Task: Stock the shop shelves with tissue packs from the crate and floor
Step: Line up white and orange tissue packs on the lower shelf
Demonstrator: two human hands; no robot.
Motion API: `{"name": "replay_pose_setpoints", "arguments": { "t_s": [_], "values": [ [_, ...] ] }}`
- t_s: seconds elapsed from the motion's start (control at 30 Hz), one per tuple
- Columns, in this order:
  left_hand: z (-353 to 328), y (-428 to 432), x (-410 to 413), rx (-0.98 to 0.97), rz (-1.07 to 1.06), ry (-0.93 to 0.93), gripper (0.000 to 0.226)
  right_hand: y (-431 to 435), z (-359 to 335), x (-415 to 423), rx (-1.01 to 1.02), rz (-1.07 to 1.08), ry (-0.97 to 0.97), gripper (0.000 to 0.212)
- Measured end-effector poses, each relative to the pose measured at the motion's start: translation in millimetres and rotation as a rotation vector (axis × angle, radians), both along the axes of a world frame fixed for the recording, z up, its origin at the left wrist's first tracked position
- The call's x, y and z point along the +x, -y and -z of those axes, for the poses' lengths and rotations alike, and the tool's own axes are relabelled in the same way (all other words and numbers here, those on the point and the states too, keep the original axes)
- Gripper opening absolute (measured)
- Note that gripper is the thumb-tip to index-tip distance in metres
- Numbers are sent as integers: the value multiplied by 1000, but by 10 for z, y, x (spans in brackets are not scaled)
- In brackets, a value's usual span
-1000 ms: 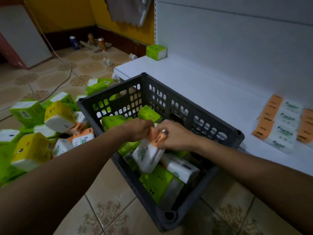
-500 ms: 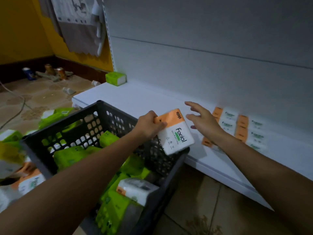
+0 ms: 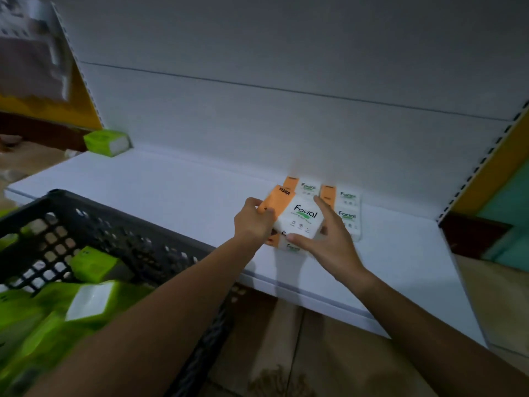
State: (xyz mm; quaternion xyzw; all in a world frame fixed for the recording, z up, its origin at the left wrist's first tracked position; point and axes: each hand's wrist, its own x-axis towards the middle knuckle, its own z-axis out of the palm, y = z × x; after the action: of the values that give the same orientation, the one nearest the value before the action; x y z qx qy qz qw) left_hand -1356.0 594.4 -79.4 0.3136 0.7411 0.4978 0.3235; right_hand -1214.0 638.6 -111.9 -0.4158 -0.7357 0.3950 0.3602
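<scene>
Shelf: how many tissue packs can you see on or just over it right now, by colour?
Orange-and-white Facial packs lying on the shelf: 5 showing, more possibly hidden
Facial pack in hand, gripped by left hand and right hand: 1
Green tissue pack: 1
Total: 7

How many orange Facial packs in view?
5: held pack between left hand and right hand; back-left pack, back-right pack, front-right pack; lower pack beneath it. Others may be hidden.

A blurred grey cloth (image 3: pixel 31 53) hangs against the yellow wall (image 3: pixel 80 110) above a dark skirting board (image 3: pixel 43 130), far left.
</scene>
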Motion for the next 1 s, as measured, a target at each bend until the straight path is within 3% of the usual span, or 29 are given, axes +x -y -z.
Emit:
{"name": "replay_pose_setpoints", "arguments": {
  "t_s": [0.17, 0.37, 0.6, 1.0],
  "values": [
    [248, -148, 360, -48, 155, -107, 34, -163, 137, 357, 43, 78, 119, 80],
    [513, -195, 639, -77, 430, -346, 44, -274, 356, 765, 50, 72, 241, 92],
    [723, -202, 741, -136, 430, -511, 30, -317, 589, 977, 56, 88, 268, 80],
    [874, -174, 639, -268, 474, -624, 38, -411, 830, 1007, 46, 162, 413, 79]
  ]
}}
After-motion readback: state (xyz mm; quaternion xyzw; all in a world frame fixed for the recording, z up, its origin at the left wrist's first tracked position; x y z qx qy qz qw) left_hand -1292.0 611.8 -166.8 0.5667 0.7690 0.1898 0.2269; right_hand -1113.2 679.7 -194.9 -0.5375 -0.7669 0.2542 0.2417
